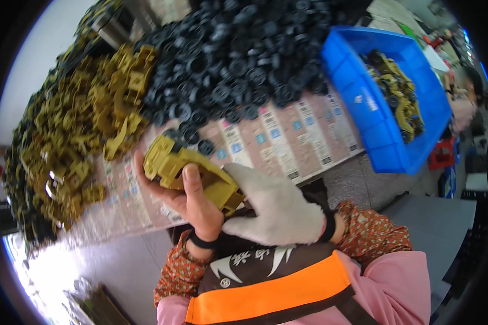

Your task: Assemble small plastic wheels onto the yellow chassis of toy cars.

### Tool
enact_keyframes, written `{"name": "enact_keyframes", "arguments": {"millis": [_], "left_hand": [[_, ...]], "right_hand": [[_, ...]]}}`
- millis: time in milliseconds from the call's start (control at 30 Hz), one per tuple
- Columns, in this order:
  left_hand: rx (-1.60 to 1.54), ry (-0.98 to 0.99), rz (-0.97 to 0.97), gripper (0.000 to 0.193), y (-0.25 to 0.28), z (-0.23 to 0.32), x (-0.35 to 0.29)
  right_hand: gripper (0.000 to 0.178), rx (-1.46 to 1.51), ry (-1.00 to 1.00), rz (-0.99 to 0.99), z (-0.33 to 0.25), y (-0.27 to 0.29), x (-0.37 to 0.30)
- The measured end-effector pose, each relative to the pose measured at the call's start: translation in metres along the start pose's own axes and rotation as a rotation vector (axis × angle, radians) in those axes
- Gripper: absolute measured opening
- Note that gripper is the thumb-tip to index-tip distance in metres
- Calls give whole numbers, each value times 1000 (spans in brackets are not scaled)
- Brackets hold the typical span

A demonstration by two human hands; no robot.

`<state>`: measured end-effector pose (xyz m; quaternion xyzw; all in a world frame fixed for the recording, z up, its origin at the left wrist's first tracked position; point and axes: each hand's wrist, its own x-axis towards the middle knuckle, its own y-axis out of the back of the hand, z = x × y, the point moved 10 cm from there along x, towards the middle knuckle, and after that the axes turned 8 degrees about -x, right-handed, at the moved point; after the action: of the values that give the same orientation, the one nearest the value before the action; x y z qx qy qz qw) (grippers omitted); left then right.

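My bare left hand (pixel 192 203) is closed round a yellow plastic toy vehicle body (pixel 184 165), thumb across its near side and fingers beneath. The body is tilted, with a hollow end toward my right. At that end my right hand (pixel 276 208), in a white glove, is closed on the same piece; its fingertips are partly hidden behind it. Small black wheels (pixel 244 70) lie heaped on the table just beyond my hands. To the left spreads a large pile of similar yellow plastic parts (pixel 87 130).
A blue bin (pixel 363 116) at the right of the table holds several yellow pieces with dark parts (pixel 398 95). Printed sheets cover the tabletop (pixel 276 135). A metal cylinder (pixel 111 32) stands at the back left. Another person (pixel 463 103) is at the far right.
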<state>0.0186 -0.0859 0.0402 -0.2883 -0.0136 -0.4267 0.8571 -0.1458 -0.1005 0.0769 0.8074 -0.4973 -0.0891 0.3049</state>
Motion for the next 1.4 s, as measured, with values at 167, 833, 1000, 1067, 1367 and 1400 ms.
{"name": "enact_keyframes", "arguments": {"millis": [167,833,1000,1067,1367,1400], "left_hand": [[-356,229,-387,95,-85,-1,3],[566,-38,54,31,187,42,177],[1097,-250,-100,50,173,64,233],[1082,65,-371,71,127,11,239],[1541,-65,-469,74,110,-11,180],[1618,-9,-495,74,111,-11,169]], "right_hand": [[49,-321,35,282,2,80,3],[68,-1323,-677,132,381,507,-98],[57,-849,-310,175,192,386,-20],[53,-834,-223,161,93,301,6],[33,-578,129,-115,-18,57,60],[28,-662,163,-109,-5,41,66]]}}
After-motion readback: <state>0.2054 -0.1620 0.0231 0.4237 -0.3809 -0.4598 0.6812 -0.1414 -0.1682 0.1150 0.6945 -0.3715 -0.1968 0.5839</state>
